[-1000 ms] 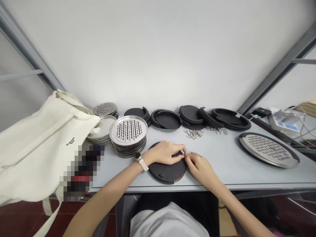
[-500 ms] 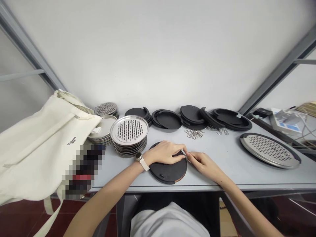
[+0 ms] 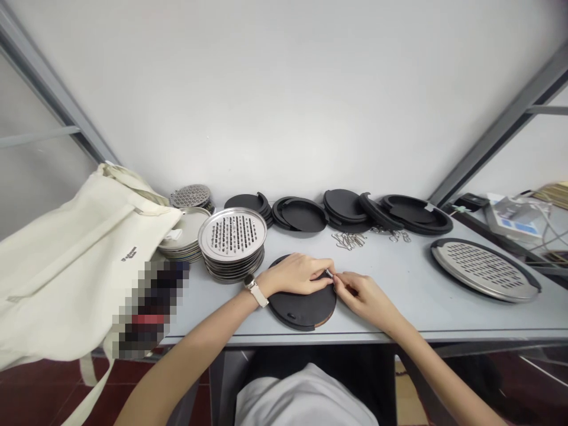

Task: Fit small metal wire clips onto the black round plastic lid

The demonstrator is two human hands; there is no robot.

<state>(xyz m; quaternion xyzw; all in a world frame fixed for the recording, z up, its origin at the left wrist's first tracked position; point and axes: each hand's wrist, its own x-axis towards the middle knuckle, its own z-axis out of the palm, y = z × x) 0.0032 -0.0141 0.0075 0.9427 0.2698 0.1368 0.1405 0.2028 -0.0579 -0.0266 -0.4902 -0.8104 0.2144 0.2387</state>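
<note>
A round black disc (image 3: 304,309) lies on the table's front part, with a small slot and a brown strip along its edge. My left hand (image 3: 299,273), wearing a watch (image 3: 255,289), rests over it with thumb and index finger pinched. At the disc's upper right edge, a small metal hook (image 3: 329,273) shows between those fingertips, mostly hidden. My right hand (image 3: 364,296) meets it from the right, its thumb and index finger closed on the hook's other end. Behind lies a pile of small metal hooks (image 3: 349,241).
Perforated metal grater discs (image 3: 233,235) are stacked at left, beside a cream bag (image 3: 84,260). Black round holders (image 3: 304,214) line the wall. A grater plate in a black holder (image 3: 488,270) lies at right. The table's front edge (image 3: 355,338) runs close to me.
My right hand's fingers have shifted slightly left and curled more at the fingertips, and a bit more silver metal shows. My left hand and the disc have stayed in place.
</note>
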